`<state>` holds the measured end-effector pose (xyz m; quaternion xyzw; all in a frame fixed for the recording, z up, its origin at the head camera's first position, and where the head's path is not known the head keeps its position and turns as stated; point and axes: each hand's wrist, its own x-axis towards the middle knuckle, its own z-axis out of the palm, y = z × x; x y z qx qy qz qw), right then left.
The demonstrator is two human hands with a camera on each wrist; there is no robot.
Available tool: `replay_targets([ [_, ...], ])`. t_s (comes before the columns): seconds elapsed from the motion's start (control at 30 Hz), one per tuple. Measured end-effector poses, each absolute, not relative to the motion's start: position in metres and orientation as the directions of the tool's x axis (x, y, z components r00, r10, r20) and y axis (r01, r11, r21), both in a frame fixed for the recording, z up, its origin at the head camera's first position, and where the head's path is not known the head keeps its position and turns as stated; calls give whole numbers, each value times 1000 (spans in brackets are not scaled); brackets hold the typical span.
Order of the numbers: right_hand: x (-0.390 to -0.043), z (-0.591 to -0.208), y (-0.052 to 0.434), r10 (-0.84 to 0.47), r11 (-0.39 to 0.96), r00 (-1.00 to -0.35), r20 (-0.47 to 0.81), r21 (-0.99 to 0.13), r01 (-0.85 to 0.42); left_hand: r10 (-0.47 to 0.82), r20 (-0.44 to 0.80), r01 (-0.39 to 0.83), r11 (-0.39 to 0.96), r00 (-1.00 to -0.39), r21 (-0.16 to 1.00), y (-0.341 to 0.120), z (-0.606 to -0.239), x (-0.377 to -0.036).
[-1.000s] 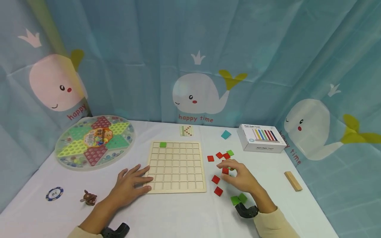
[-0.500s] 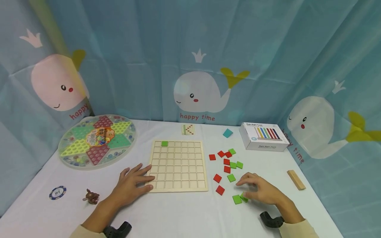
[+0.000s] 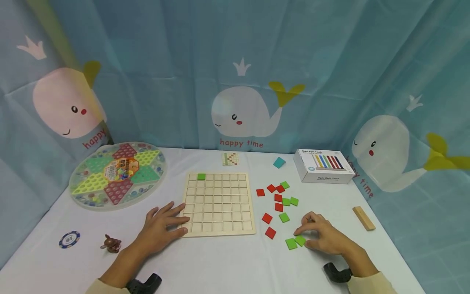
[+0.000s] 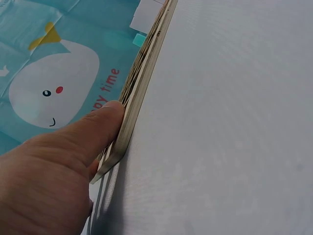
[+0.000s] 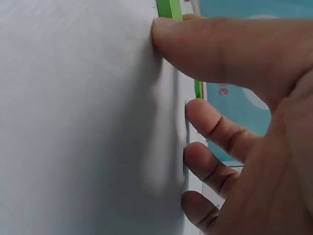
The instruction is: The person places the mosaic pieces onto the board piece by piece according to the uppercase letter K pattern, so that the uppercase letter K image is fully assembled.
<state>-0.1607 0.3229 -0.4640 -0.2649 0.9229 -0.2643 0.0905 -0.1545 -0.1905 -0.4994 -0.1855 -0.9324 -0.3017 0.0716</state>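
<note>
Green tile [image 3: 300, 241] now meets the right hand [image 3: 324, 234], earlier over red tiles [image 3: 279, 207].

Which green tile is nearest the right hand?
The green tile on the right of the pair nearest the person; it alone touches the thumb of the right hand.

the left hand [image 4: 49, 178] rests its thumb [image 4: 100, 128] on the edge of a pale wooden board [image 4: 131, 117] on the white worktop [image 4: 230, 117], a smiling whale [image 4: 73, 73] on the blue curtain [image 4: 113, 24] beyond.
</note>
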Motion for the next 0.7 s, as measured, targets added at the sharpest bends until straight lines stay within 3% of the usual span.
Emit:
replay_targets([
  [0.17, -159, -468, 322, -520, 705, -853, 53, -536, -463, 301, 237, 383, 747, -924, 543, -191, -500, -155],
  [0.4, -158, -468, 319, -432, 684, -896, 103, -610, -400, 305, 268, 405, 742, -914, 535, -190, -500, -153],
  [0.7, -157, -446, 301, -357, 693, -913, 195, -601, -399, 303, 266, 402, 733, -915, 548, -191, -500, -154],
])
